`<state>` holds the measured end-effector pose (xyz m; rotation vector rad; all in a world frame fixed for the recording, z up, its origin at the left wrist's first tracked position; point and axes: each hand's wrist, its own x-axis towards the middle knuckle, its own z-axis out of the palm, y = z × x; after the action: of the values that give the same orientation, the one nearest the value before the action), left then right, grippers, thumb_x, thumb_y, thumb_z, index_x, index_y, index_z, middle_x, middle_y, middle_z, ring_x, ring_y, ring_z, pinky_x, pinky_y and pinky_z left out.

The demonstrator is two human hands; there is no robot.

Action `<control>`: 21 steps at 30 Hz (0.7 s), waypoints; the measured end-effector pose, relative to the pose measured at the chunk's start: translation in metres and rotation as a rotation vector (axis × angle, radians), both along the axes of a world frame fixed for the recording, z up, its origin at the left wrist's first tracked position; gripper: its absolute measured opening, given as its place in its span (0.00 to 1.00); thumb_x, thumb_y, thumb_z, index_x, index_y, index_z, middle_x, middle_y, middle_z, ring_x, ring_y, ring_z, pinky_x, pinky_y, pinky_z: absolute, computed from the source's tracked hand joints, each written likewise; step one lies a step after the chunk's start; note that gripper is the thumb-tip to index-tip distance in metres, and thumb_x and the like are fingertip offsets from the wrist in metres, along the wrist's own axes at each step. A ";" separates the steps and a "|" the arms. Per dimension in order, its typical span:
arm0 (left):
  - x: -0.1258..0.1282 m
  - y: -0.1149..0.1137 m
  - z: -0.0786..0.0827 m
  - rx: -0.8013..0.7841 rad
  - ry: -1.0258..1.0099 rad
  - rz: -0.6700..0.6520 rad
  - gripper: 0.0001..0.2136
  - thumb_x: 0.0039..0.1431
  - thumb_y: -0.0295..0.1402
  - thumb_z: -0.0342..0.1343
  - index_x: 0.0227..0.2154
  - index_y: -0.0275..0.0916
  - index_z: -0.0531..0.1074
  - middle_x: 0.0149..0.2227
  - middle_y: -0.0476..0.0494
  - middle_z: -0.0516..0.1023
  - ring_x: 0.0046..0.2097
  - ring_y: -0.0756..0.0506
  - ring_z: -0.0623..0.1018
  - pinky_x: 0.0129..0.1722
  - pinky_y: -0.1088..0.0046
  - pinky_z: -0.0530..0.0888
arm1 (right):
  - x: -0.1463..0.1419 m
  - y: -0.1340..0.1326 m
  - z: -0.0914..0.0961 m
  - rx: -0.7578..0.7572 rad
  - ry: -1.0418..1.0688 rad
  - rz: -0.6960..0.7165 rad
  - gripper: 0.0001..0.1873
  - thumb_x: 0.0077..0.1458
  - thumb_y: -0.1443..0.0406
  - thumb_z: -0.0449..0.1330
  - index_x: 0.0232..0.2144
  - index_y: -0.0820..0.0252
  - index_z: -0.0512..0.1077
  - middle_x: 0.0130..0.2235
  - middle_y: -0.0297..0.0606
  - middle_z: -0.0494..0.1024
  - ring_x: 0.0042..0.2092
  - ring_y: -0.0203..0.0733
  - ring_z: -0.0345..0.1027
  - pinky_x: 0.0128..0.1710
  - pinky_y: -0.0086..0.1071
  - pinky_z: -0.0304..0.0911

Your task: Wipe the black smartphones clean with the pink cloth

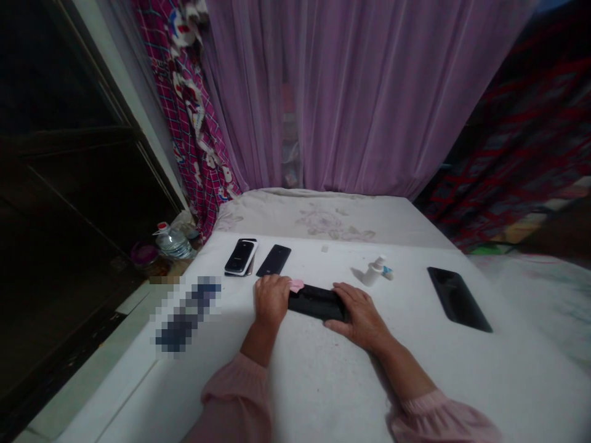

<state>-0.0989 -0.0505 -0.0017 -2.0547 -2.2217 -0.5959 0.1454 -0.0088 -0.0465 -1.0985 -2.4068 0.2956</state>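
Note:
A dark, glossy black phone (314,303) lies lengthwise between my hands, low over the white tabletop; whether it touches the surface I cannot tell. My left hand (271,300) is closed round its left end. At those fingertips a small pink cloth (296,285) shows against the phone's far edge. On the other end, my right hand (361,312) grips with the thumb along the near side and the fingers over the far side. Both ends of the phone are hidden by my hands.
Beyond my left hand lie another black phone (274,260) and a small stack of phones (241,256). A white spray bottle (373,271) stands past my right hand. A larger black phone (459,299) lies at the right. Purple curtains (369,92) hang behind the table (323,381).

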 end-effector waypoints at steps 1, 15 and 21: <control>0.003 0.001 0.000 0.002 -0.007 -0.009 0.10 0.66 0.33 0.49 0.39 0.44 0.76 0.37 0.43 0.78 0.41 0.41 0.71 0.42 0.63 0.62 | 0.000 0.000 -0.001 0.004 0.001 -0.001 0.43 0.50 0.39 0.58 0.57 0.64 0.65 0.59 0.55 0.68 0.60 0.60 0.59 0.58 0.55 0.54; 0.059 0.003 0.004 -0.126 -0.059 -0.269 0.09 0.65 0.34 0.50 0.38 0.44 0.77 0.39 0.44 0.77 0.44 0.42 0.72 0.47 0.60 0.62 | -0.003 0.005 -0.015 0.000 0.021 -0.019 0.42 0.49 0.41 0.60 0.57 0.60 0.67 0.59 0.53 0.69 0.60 0.60 0.61 0.58 0.54 0.56; 0.060 -0.003 0.008 -0.184 -0.046 -0.352 0.09 0.65 0.35 0.51 0.39 0.46 0.76 0.41 0.46 0.78 0.46 0.43 0.73 0.48 0.60 0.62 | 0.001 0.008 -0.012 -0.031 0.013 0.061 0.40 0.47 0.42 0.61 0.57 0.57 0.68 0.59 0.51 0.69 0.61 0.62 0.61 0.58 0.57 0.56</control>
<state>-0.0385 -0.0531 0.0065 -2.5782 -2.0161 -0.4774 0.1464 -0.0011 -0.0582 -1.0343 -2.4355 0.3606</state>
